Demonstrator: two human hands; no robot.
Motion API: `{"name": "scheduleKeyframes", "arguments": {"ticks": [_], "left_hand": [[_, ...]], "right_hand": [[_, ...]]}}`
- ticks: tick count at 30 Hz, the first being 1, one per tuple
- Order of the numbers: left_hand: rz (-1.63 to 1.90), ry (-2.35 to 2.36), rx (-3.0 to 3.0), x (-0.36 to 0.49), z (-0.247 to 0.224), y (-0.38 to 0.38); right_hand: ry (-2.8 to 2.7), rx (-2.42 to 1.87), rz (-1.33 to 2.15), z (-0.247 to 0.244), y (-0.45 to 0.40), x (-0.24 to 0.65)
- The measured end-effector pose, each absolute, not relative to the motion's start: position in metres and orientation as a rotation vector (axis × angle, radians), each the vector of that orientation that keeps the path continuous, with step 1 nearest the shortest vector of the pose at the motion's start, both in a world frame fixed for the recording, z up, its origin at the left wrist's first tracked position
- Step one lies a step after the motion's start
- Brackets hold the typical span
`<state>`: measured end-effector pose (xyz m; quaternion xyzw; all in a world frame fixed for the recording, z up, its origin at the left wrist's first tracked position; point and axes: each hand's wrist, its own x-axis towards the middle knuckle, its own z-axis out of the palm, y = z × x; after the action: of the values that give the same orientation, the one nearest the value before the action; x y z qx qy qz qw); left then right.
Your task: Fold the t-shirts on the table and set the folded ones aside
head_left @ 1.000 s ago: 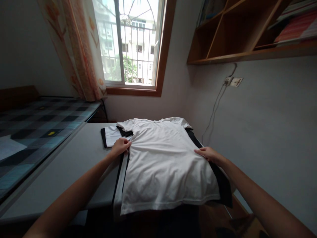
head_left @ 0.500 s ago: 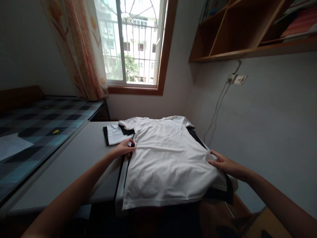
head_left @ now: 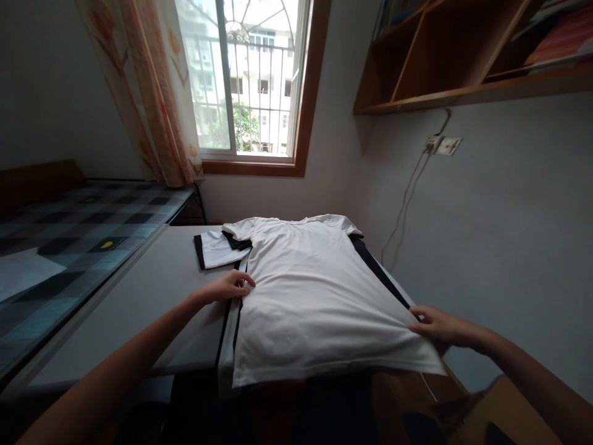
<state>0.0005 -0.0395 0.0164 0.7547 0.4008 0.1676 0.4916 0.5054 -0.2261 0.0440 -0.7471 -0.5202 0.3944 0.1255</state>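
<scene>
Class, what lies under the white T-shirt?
Black cloth and white, black-edged fabric show beyond the edges of the T-shirt; what its middle covers is hidden.

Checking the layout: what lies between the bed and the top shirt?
The head view shows the table, the left arm above it, and black-edged white cloth on it.

Dim light, glaring window (head_left: 250, 83), dark corners

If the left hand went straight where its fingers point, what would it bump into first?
Most likely the white T-shirt: its side edge looks right by the left hand, and they may be touching.
</scene>
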Motion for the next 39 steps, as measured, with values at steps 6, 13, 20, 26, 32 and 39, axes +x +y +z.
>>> {"name": "scheduleKeyframes", "arguments": {"ticks": [6,13,20,26,32,39], "left_hand": [[0.388,0.967,1.832,-0.001,0.021,-0.043],[0.423,1.090,2.040,0.004,0.012,-0.034],[0.845,1.275,2.531,0.036,0.004,-0.018],[0.544,1.373,2.715,0.056,-0.009,-0.010],[0.335,1.508,2.630,0.059,-0.017,-0.011],[0.355,1.553,2.604,0.057,-0.019,-0.008]], "right_hand": [[-1.516,-2.196,1.303,0.050,-0.223,0.515],[-1.624,-2.243,0.847,0.058,-0.194,0.521],[-1.865,-1.932,0.316,0.047,-0.143,0.476],[-2.178,-1.869,0.123,0.012,-0.112,0.449],[-2.218,-1.989,-0.042,-0.016,-0.106,0.445],[-2.208,-2.065,-0.085,-0.016,-0.108,0.445]]}}
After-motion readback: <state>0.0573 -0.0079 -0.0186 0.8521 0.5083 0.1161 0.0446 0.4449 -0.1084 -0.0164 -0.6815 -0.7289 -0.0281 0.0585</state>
